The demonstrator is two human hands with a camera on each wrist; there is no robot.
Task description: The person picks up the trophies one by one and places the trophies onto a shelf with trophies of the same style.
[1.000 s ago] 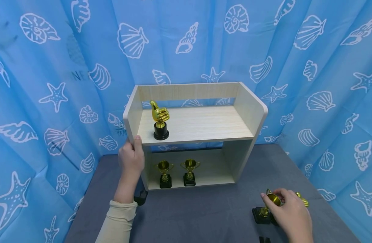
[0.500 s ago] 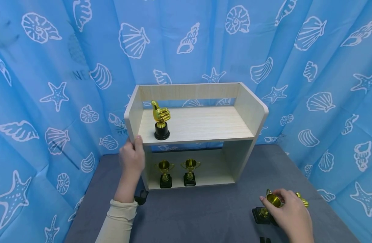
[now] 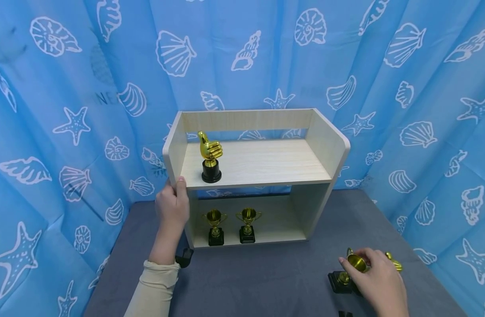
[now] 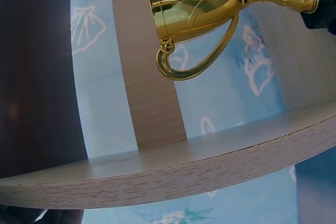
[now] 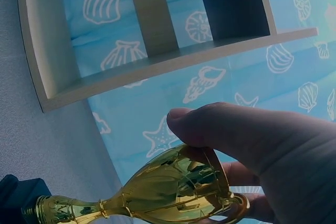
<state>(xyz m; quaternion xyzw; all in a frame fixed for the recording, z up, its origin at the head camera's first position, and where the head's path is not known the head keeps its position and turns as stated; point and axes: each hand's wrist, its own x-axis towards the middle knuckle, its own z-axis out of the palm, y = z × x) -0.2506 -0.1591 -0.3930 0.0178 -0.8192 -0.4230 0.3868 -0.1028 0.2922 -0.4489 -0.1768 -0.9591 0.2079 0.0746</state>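
Observation:
In the head view my left hand (image 3: 172, 204) grips the left side panel of a pale wooden two-tier shelf (image 3: 262, 181), thumb on its front edge. My right hand (image 3: 379, 277) holds a gold trophy cup (image 3: 357, 263) with a black base by its bowl, low at the right; the right wrist view shows the thumb against the trophy cup (image 5: 173, 184) near its rim. On the upper tier, at the left, stands a gold thumbs-up trophy (image 3: 210, 152). Two gold cups, the left cup (image 3: 215, 226) and the right cup (image 3: 248, 224), stand upright on the lower tier.
Behind my right hand a gold thumbs-up piece (image 3: 394, 262) is mostly hidden. A small black object (image 3: 345, 314) shows at the bottom edge. Grey cloth (image 3: 266, 281) covers the table. Blue shell-patterned curtains (image 3: 242, 53) hang behind and at both sides.

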